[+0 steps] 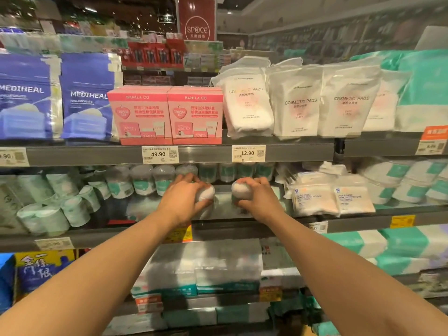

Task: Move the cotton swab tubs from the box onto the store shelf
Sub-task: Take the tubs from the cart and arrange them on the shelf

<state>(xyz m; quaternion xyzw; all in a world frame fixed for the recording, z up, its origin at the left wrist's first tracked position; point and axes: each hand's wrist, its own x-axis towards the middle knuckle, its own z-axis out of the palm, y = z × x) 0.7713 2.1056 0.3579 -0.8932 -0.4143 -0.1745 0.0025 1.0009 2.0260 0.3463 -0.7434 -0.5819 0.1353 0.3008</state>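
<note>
Clear left tub [206,195] gripped in the left hand [183,198] and right tub [240,190] gripped in the right hand [258,198] could topple the back row [164,178] if pushed too deep.

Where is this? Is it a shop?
Yes, most likely a supermarket's beauty aisle. The long shelves carry price tags such as 12.90, and rows of cosmetic pads and pink boxes are set out for sale.

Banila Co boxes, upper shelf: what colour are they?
Pink cardboard boxes, white lettering; head view.
</note>
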